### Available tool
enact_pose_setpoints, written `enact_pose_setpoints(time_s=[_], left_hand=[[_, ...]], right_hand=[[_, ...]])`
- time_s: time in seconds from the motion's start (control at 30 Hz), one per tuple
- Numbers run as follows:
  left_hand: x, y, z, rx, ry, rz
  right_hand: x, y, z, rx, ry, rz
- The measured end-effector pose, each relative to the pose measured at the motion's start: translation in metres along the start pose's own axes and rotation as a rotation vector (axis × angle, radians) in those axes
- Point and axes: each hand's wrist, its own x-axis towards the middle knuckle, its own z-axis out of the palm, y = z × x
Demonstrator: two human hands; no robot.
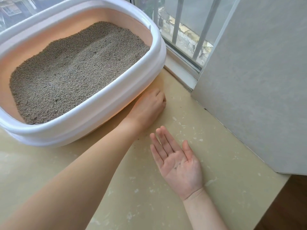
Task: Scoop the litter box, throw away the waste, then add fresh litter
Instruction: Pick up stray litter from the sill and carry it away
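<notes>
The litter box (pixel 106 103), a white-rimmed tub with peach inner walls, sits on the beige sill (pixel 216 146) beside the window and holds a deep, uneven bed of grey litter (pixel 74 72); loaded this way it will likely be heavy and rigid, best taken by the broad rolled rim on both sides. The left hand (pixel 149 107) lies knuckles-up on the sill against the box's lower wall, fingers curled under so that whether it grips anything cannot be told. The right hand (pixel 177 165) rests flat, palm up, fingers straight, holding only a few dark grains.
</notes>
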Motion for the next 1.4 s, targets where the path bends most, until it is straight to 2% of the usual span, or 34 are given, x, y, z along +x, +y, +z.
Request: enact_pose_setpoints(time_s=[0.13, 0.3, 0.4, 0.8, 1.03, 1.1, 1.13, 1.27, 1.33, 1.4], left_hand=[[-0.023, -0.005, 0.0, -0.016, 0.213, -0.1], [-0.034, -0.002, 0.017, -0.182, 0.27, -0.395], [-0.025, 0.002, 0.019, -0.178, 0.287, -0.39], [-0.023, 0.006, 0.009, 0.092, 0.049, -0.211], [-0.018, 0.0, 0.006, 0.45, -0.212, -0.082], [-0.021, 0.005, -0.001, 0.369, -0.2, -0.077], [-0.025, 0.009, -0.006, 0.254, -0.156, -0.1], [-0.065, 0.038, -0.024, -0.187, 0.116, -0.238], [-0.086, 0.057, -0.024, -0.241, 0.082, -0.196], [-0.103, 0.07, -0.016, -0.201, -0.031, -0.128]], right_hand=[[0.0, 0.0, 0.0, 0.006, -0.002, 0.005], [0.0, 0.0, 0.0, 0.014, -0.01, 0.009], [0.0, 0.0, 0.0, 0.017, -0.006, 0.012], [0.001, 0.0, -0.002, 0.012, -0.004, 0.01], [0.002, 0.0, -0.002, -0.004, -0.033, -0.006], [0.001, 0.0, -0.002, 0.008, -0.036, -0.003], [0.001, 0.0, -0.002, 0.013, -0.033, -0.002], [0.0, 0.0, 0.001, -0.012, 0.03, -0.007], [0.0, 0.0, -0.001, -0.014, 0.063, -0.003], [-0.002, 0.001, 0.0, -0.042, 0.094, 0.013]])
